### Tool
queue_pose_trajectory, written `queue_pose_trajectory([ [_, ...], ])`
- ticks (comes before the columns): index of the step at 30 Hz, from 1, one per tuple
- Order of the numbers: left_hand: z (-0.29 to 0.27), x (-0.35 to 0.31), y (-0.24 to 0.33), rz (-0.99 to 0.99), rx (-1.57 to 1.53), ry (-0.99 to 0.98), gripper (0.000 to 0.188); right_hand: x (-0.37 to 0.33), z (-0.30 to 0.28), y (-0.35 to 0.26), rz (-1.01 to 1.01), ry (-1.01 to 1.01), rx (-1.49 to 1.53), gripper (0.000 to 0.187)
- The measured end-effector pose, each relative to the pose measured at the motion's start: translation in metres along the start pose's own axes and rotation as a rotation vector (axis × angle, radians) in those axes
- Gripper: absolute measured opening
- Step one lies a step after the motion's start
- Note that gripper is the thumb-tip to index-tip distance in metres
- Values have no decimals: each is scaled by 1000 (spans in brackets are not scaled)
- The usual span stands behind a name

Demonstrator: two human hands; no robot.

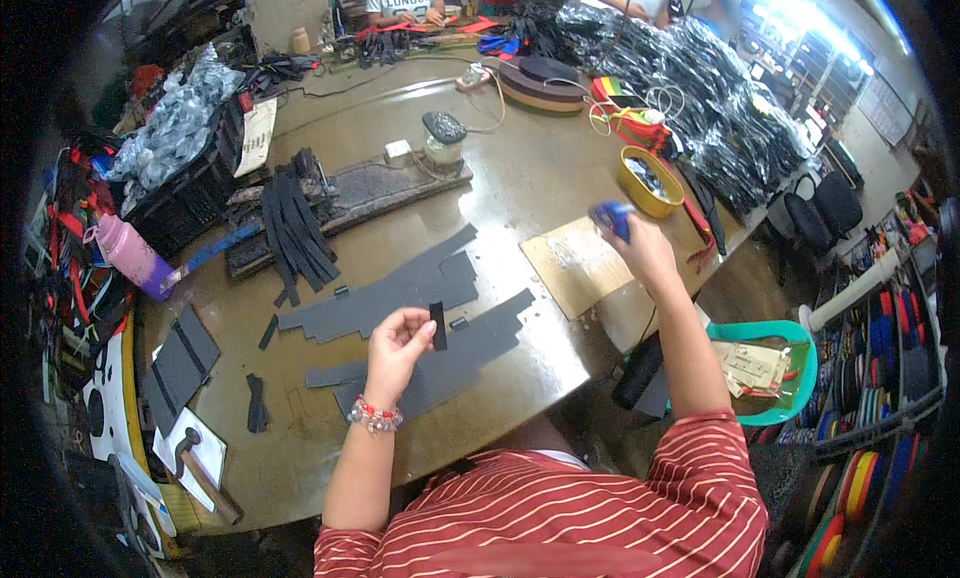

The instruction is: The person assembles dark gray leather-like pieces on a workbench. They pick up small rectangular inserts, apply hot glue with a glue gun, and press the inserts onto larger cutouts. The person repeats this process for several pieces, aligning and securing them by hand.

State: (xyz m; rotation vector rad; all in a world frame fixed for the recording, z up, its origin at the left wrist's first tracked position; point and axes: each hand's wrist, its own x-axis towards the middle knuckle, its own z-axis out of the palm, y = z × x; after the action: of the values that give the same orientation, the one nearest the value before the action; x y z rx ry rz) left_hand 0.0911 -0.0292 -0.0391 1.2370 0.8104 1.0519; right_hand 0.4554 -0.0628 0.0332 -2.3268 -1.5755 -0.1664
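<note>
My left hand pinches a short black strip upright between thumb and fingers, above dark grey stepped sheets. One sheet lies just beyond the hand; the other sheet lies partly beneath it. Small dark pieces rest on both. Out to the right, my right hand is closed on a blue handheld tool whose exact kind I cannot make out. It hovers over the far right corner of a tan cardboard piece with whitish smears on its surface.
Black strips lie by a long dark board bearing a lidded jar. A yellow bowl stands beyond my right hand. At left are a hammer and a pink-purple bottle. A co-worker sits across the table.
</note>
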Motion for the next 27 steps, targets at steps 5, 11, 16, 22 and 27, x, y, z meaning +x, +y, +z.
queue_pose_trajectory([
  [5,-2,1,-16,-4,-79,2,11,-25,5,25,226,-176,72,41],
  [11,5,-4,-23,-35,-54,-39,11,-33,15,31,237,-80,87,43],
  [16,7,-3,-21,-53,-10,-23,12,-34,19,25,168,-88,73,45],
  [22,6,-5,-19,-31,-11,-35,10,-46,9,14,197,-82,23,43],
  [27,5,-6,-20,4,-12,-45,10,-54,27,19,219,150,208,43],
])
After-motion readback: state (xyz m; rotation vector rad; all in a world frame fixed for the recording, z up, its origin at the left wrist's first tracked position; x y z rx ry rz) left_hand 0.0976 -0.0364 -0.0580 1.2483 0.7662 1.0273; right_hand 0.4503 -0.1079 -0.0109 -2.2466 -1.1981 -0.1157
